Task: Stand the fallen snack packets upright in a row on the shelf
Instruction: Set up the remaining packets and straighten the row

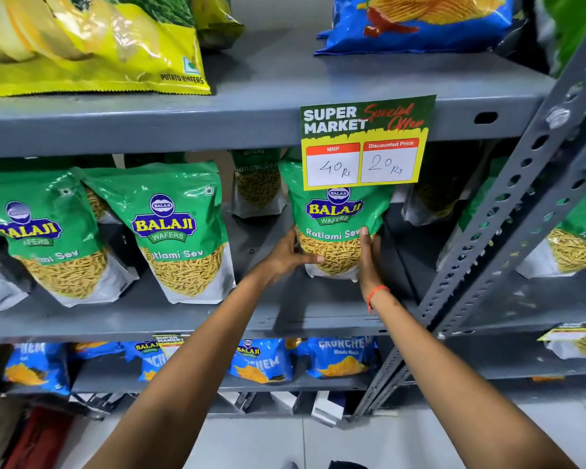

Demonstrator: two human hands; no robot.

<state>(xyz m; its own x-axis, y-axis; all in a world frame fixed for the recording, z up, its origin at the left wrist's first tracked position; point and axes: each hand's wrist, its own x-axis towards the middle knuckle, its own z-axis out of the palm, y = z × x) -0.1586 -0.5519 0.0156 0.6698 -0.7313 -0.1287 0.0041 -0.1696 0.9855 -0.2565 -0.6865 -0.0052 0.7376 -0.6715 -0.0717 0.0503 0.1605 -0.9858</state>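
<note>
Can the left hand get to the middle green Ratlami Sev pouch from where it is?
Probably yes: the left hand grips the green pouch under the price card, and bare grey shelf separates it from the middle pouch.

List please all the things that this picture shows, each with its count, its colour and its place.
Held Ratlami Sev packet: one, green, middle shelf, upright between both hands.
Other Ratlami Sev packets: at least five more, green; two in front at left, two behind, one at the far right.
Price sign: one, green and yellow, on the upper shelf's edge, over the held packet's top.
Potato wafers packet: one in front, yellow, top shelf left.
Chips bag: one, blue, top shelf right.
Crunchem packets: about four, blue, bottom shelf.
Shelf rack: grey metal.
Left hand: on the held packet's left side.
Right hand: on its right side; orange thread at the wrist.
</note>
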